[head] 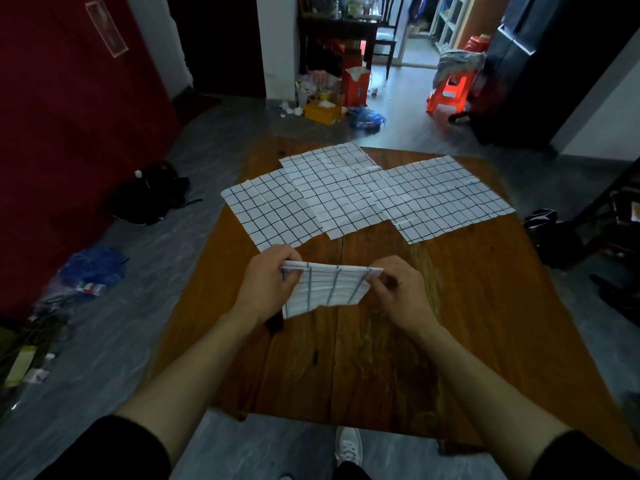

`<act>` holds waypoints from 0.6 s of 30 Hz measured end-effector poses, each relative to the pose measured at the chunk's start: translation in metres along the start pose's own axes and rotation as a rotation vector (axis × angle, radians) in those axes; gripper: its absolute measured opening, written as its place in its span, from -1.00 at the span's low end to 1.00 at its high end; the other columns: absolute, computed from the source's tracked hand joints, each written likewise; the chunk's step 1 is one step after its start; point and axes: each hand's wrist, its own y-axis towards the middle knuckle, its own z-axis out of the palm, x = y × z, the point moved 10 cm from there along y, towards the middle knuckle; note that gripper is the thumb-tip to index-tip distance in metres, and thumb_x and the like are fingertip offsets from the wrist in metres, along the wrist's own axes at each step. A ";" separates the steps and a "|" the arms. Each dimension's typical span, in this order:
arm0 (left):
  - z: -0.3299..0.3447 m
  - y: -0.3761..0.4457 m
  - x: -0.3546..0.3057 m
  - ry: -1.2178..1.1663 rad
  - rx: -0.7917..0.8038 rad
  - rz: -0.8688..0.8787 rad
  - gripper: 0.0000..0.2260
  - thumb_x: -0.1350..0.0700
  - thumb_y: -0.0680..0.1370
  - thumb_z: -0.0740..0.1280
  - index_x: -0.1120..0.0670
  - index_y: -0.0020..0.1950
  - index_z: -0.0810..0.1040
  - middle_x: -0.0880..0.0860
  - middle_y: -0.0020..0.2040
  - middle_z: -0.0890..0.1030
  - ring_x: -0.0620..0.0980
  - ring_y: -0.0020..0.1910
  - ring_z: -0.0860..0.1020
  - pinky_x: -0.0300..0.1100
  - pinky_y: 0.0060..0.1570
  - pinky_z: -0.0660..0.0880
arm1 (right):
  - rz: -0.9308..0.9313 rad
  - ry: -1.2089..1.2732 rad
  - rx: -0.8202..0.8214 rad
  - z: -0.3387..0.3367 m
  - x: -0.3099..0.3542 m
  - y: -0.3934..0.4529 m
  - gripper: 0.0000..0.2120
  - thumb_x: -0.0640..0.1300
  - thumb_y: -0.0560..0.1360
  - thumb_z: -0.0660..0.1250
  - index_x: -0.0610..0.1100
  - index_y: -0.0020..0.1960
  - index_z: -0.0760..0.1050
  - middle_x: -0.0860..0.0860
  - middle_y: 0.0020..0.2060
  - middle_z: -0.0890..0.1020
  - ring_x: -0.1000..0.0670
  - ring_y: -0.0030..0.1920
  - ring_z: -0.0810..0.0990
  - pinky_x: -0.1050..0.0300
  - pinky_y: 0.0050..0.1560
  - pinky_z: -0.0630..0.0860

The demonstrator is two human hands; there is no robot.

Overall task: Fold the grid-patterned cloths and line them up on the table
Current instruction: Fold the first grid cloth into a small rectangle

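Note:
A folded white cloth with a dark grid hangs above the middle of the wooden table, held by its top edge. My left hand pinches its left corner and my right hand pinches its right corner. Three unfolded grid cloths lie flat and overlapping on the far half of the table: one at the left, one in the middle, one at the right.
The table's near half is bare wood. Around it the grey floor holds clutter: a black bag at the left, blue plastic bags, a yellow box, a red stool. My white shoe shows below the near edge.

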 end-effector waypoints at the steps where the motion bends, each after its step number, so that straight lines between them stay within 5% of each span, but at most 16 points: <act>1: -0.004 0.000 0.000 -0.001 -0.011 0.018 -0.86 0.22 0.51 0.39 -0.01 -0.11 0.52 -0.09 -0.10 0.55 -0.12 -0.09 0.52 -0.09 -0.11 0.55 | -0.016 0.001 -0.005 0.001 0.001 0.002 -0.90 -0.26 0.52 0.38 -0.10 0.00 0.60 0.06 -0.05 0.58 0.11 -0.04 0.57 0.14 -0.11 0.61; 18: 0.079 -0.133 0.107 -0.090 0.383 -0.116 -0.64 0.38 0.39 0.47 -0.11 -0.17 0.53 -0.14 -0.08 0.62 -0.20 -0.03 0.59 -0.18 -0.02 0.57 | 0.153 -0.174 0.471 0.111 -0.038 -0.135 -0.80 -0.10 0.53 0.34 0.05 0.14 0.57 0.18 0.09 0.55 0.21 0.16 0.48 0.18 0.25 0.44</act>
